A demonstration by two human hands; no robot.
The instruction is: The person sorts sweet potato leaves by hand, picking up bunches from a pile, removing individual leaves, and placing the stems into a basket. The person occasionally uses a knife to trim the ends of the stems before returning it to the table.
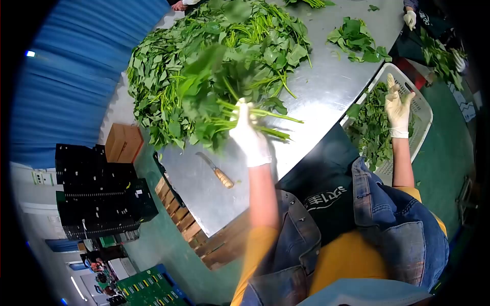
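Observation:
Gloved in white, my left hand [248, 133] is closed around the stems of a bunch of leafy greens [265, 116]; the leaves are blurred. It is over the metal table, in front of a large heap of the same greens [173, 66]. My right hand [399, 108], also gloved, is held above a white plastic basket [424, 113] with its fingers apart and nothing in them. Loose greens [375, 130] lie inside that basket. A curved knife with a wooden handle [223, 177] rests on the table, left of my left forearm.
A small pile of greens [357, 40] lies on the metal table [326, 76] near its right edge. At the upper right, another person's gloved hand [410, 19] shows. Black crates [97, 188] and a cardboard box [123, 144] stand on the floor to the left.

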